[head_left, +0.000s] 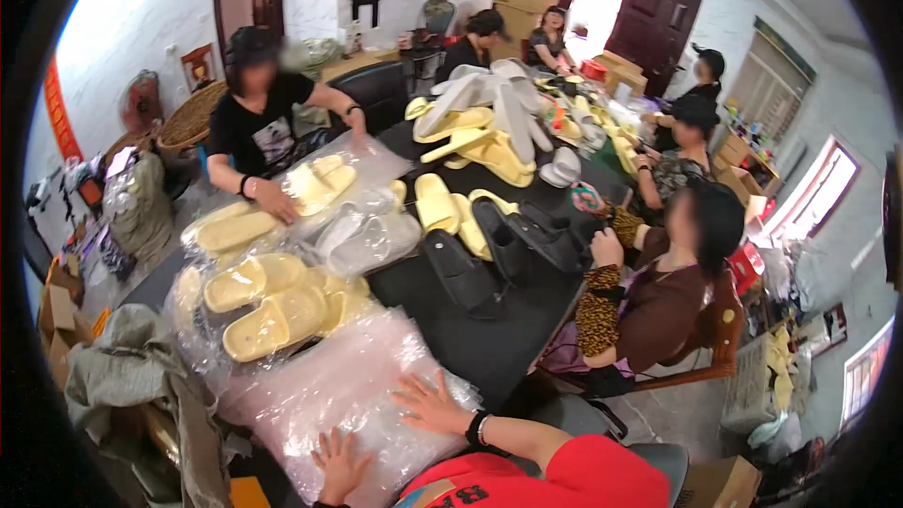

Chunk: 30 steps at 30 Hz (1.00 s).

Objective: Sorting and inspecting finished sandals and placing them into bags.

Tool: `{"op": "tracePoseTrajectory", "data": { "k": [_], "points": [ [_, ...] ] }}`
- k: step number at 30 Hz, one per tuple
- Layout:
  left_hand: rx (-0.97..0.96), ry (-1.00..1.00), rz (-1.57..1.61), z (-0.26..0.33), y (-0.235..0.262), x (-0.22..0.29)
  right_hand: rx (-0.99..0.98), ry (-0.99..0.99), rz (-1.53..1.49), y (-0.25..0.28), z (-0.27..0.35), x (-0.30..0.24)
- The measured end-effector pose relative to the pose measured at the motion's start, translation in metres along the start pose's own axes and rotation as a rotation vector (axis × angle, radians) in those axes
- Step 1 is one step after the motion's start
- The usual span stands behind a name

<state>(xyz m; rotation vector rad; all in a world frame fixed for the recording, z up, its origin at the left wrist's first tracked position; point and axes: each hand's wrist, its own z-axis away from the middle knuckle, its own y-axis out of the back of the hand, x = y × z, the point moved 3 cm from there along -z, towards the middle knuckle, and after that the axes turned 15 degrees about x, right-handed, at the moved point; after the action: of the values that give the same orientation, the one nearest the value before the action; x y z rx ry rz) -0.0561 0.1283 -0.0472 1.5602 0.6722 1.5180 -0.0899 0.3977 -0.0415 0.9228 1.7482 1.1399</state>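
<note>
Both my hands rest flat on a stack of clear plastic bags (310,390) at the near edge of the black table. My left hand (340,463) lies toward the near side with its fingers spread. Farther up and to the right, my right hand (435,407) also has its fingers apart, and neither hand holds anything. Just beyond the stack, yellow slippers (273,329) lie inside clear bags. Grey slippers (367,235) in clear plastic sit behind them. To their right are loose black slippers (461,273) and a yellow pair (437,204).
Across the table at left, a person in black (263,122) touches bagged yellow slippers. A person with leopard-print sleeves (649,292) sits at right; others work farther back. Grey and yellow slippers (489,122) are heaped mid-table. A grey-green sack (132,386) stands at my left.
</note>
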Motion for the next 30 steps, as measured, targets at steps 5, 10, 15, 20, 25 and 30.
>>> {"op": "tracePoseTrajectory", "data": {
  "k": [5, 10, 15, 20, 25, 30],
  "points": [
    [0.161, 0.037, 0.288, -0.016, 0.066, 0.045, -0.045, -0.007, -0.023, 0.009, 0.0, -0.001],
    [0.502, -0.488, 0.244, -0.021, 0.178, 0.193, -0.087, -0.032, -0.077, 0.008, 0.001, 0.003],
    [0.703, -0.614, 0.151, -0.011, 0.226, 0.235, -0.102, -0.047, 0.0, 0.015, 0.0, 0.002],
    [0.74, -0.531, 0.081, 0.005, 0.227, 0.215, -0.081, 0.0, -0.022, 0.012, -0.013, -0.005],
    [0.778, -0.496, 0.041, 0.016, 0.226, 0.176, -0.082, 0.041, 0.134, -0.001, 0.006, 0.002],
    [0.773, -0.295, -0.006, 0.033, 0.225, 0.12, -0.131, -0.057, 0.056, -0.001, -0.006, 0.0]
  ]
}}
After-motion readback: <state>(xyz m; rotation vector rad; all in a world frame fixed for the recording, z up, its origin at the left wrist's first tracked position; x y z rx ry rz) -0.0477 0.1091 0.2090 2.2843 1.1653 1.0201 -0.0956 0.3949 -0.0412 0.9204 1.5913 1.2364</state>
